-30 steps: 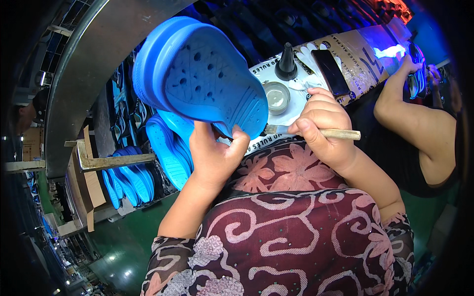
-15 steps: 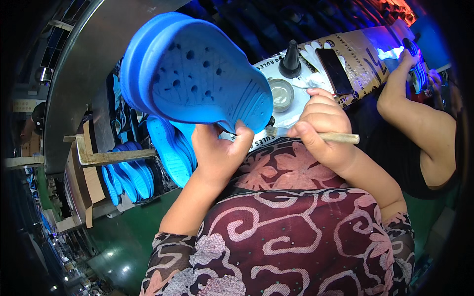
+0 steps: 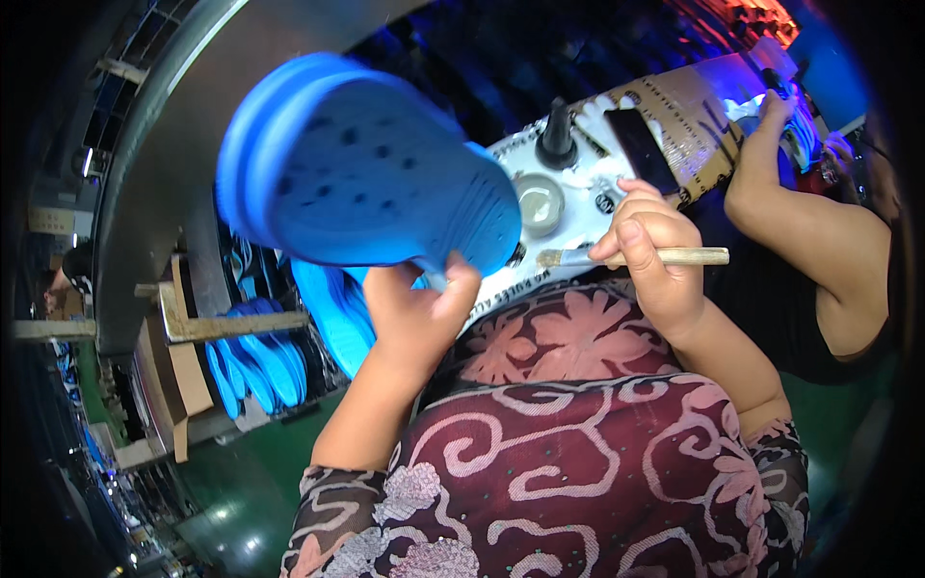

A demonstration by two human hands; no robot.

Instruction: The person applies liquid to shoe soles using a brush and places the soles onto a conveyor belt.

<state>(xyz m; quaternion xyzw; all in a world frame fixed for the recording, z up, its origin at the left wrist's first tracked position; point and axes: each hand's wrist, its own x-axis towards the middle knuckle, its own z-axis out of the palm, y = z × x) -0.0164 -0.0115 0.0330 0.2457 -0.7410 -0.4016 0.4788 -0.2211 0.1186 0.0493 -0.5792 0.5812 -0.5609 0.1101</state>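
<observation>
My left hand (image 3: 421, 313) is closed on the lower edge of a blue clog (image 3: 366, 183), thumb on its rim. Holes dot the clog's upper, and motion blurs its outline. My right hand (image 3: 657, 252) grips a flat paintbrush (image 3: 689, 256) with a pale wooden handle, its bristles pointing left toward the clog but apart from it. Between the clog and my right hand stands a small round cup (image 3: 540, 204) holding a pale substance. A black cone-topped bottle (image 3: 557, 138) is just behind the cup.
A black phone (image 3: 640, 146) lies on the cardboard-covered surface (image 3: 696, 114). More blue clogs (image 3: 258, 361) are stacked at the left, beside a wooden bar (image 3: 241, 326) and an open carton (image 3: 183, 376). A co-worker's arm (image 3: 805, 231) reaches in at the right, near a lit blue shoe.
The clog has shifted left and slightly down in my left hand. My right hand has moved the brush rightward, farther from the clog.
</observation>
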